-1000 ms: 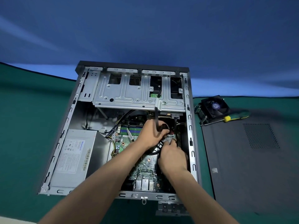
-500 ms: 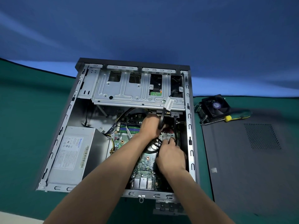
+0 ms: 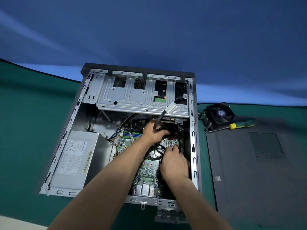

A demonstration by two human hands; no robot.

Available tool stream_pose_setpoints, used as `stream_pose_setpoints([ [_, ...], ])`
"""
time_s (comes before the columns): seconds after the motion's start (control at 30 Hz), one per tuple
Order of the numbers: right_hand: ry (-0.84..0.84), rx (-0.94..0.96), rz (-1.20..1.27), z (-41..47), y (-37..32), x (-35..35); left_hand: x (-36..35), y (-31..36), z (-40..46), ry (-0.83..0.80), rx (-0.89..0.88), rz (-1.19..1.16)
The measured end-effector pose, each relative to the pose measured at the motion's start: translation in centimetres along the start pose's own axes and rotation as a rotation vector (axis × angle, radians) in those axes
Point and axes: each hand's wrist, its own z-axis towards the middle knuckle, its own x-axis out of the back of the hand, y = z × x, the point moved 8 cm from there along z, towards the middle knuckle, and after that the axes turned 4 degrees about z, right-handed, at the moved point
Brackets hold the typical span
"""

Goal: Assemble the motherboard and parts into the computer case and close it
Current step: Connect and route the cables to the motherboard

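Worktop [image 3: 25, 113] in matte green cloth, blue backdrop behind. Computer case [image 3: 193, 146], open steel box, lies flat; green motherboard [image 3: 146, 173] inside. Left hand [image 3: 153, 132] grips black cable [image 3: 160, 119]; right hand [image 3: 174, 162] pinches another. Flat perforated side panel [image 3: 257, 171] lies rightward.

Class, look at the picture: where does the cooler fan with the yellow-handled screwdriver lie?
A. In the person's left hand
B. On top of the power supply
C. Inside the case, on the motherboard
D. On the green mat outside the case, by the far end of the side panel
D: the cooler fan and screwdriver lie on the mat, outside the case, by the side panel.
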Motion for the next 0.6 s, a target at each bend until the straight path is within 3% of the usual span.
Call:
stream_pose_setpoints([
  [0.27, 0.003, 0.002, 0.017, -0.1, 0.0, 0.2, 0.3, 1.0, -0.6, -0.025, -0.061, 0.036],
  [0.6, 0.036, -0.019, 0.039, 0.1, 0.0, 0.2, 0.1, 2.5, -1.9, 0.051, -0.233, 0.380],
])
